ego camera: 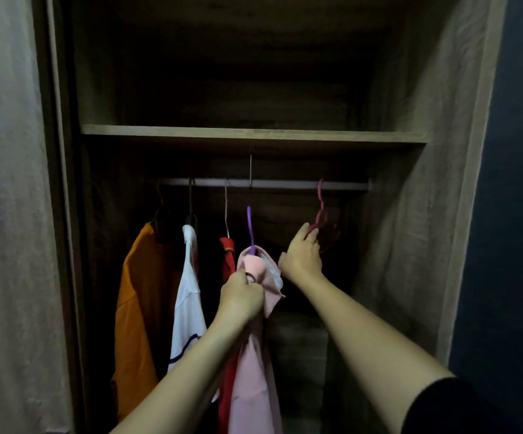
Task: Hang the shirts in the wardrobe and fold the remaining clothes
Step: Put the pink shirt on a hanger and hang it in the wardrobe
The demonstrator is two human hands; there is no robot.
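We hang: left grip (241, 294) clasps the pale pink shirt (254, 355) on its purple plastic hanger (250, 228); right grip (301, 255), closure unclear, meets empty pink hangers (327, 223). Next: hook onto the pale rail (285, 184).

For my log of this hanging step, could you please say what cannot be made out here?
Head view:
- right hand: fingers lost in darkness among the empty pink hangers; grip unclear.
- red shirt: mostly hidden behind the pink shirt and left hand.
- pink shirt's hem: cut off by the bottom edge.
- above the shelf: too dark.
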